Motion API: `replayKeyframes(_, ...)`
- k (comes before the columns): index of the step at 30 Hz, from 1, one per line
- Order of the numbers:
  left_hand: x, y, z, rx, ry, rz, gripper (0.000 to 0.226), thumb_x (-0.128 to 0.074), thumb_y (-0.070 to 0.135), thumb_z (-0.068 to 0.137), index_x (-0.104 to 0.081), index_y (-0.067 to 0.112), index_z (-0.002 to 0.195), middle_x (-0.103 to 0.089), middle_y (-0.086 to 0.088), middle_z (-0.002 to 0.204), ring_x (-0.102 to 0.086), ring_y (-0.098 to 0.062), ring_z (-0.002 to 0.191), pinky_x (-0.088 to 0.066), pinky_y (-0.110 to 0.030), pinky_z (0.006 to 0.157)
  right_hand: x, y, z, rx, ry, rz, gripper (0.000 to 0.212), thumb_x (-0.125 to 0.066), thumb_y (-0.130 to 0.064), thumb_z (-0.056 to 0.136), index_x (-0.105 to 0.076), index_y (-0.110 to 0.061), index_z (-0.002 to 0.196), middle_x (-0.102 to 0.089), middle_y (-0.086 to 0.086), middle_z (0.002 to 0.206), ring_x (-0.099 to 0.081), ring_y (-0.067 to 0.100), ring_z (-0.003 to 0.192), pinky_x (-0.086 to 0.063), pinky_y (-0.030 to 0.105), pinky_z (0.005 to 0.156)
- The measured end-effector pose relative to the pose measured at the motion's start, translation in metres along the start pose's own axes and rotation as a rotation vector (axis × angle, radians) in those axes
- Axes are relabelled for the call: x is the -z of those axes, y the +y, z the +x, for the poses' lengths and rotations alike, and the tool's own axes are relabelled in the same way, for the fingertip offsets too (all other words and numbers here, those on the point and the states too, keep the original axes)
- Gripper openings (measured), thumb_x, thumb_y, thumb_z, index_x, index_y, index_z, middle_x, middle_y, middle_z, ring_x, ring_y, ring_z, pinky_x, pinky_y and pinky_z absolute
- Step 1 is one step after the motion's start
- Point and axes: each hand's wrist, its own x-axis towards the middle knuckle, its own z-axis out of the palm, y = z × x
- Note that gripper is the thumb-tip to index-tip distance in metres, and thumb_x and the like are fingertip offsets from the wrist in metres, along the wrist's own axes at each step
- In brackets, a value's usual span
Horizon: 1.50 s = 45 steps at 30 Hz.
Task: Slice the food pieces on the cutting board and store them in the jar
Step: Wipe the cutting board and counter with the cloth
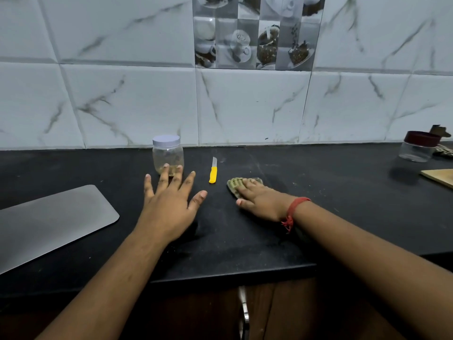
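Black tabletop (257, 241), tiled wall | my left hand (169, 204) spread flat, holding nothing | my right hand (259, 197) presses cloth (235, 184) flat, likely wiping | jar (168, 154) lidded near wall, food inside | knife (213, 173) lies between jar and cloth | metal board (49, 222) pushed left.

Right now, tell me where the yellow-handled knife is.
In the head view the knife lies on the black counter, untouched, between the lidded jar by the left hand and the cloth under the right hand.
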Motion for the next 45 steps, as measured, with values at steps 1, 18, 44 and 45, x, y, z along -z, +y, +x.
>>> replayKeyframes(1, -0.001, 0.0, -0.001, -0.004, -0.009, 0.006, 0.087, 0.009, 0.071, 0.084, -0.01, 0.033, 0.159, -0.001, 0.003, 0.168, 0.018, -0.02, 0.153, 0.012, -0.057, 0.12, 0.002, 0.005, -0.009, -0.034, 0.02, 0.003, 0.066, -0.023, -0.053, 0.1, -0.002, -0.022, 0.154, 0.005, 0.008, 0.161, 0.006, 0.024, 0.148, -0.003, 0.043, 0.12)
replayKeyframes(18, -0.002, -0.002, -0.004, 0.026, -0.065, -0.035, 0.088, 0.009, 0.071, 0.082, -0.011, 0.034, 0.159, -0.003, 0.005, 0.168, 0.014, -0.02, 0.153, 0.009, -0.057, 0.12, -0.016, 0.001, -0.161, -0.025, 0.129, 0.006, 0.064, -0.011, -0.059, 0.096, 0.0, -0.032, 0.153, 0.008, -0.007, 0.16, 0.008, 0.012, 0.147, -0.004, 0.035, 0.121)
replayKeyframes(44, -0.001, -0.011, -0.003, 0.11, -0.063, -0.139, 0.078, 0.0, 0.068, 0.091, -0.012, 0.032, 0.159, -0.004, 0.004, 0.168, 0.014, -0.02, 0.153, 0.009, -0.057, 0.121, -0.011, -0.06, -0.096, -0.033, 0.096, -0.061, 0.068, -0.02, -0.056, 0.098, -0.001, -0.022, 0.154, 0.005, 0.006, 0.161, 0.005, 0.023, 0.148, -0.007, 0.045, 0.119)
replayKeyframes(45, 0.0, -0.012, -0.003, 0.118, -0.055, -0.144, 0.077, -0.001, 0.067, 0.092, -0.012, 0.032, 0.159, -0.004, 0.004, 0.168, 0.014, -0.021, 0.153, 0.009, -0.057, 0.121, -0.013, -0.06, -0.089, -0.059, 0.094, -0.061, 0.069, -0.02, -0.057, 0.098, -0.002, -0.021, 0.154, 0.005, 0.008, 0.161, 0.005, 0.026, 0.148, -0.007, 0.046, 0.119)
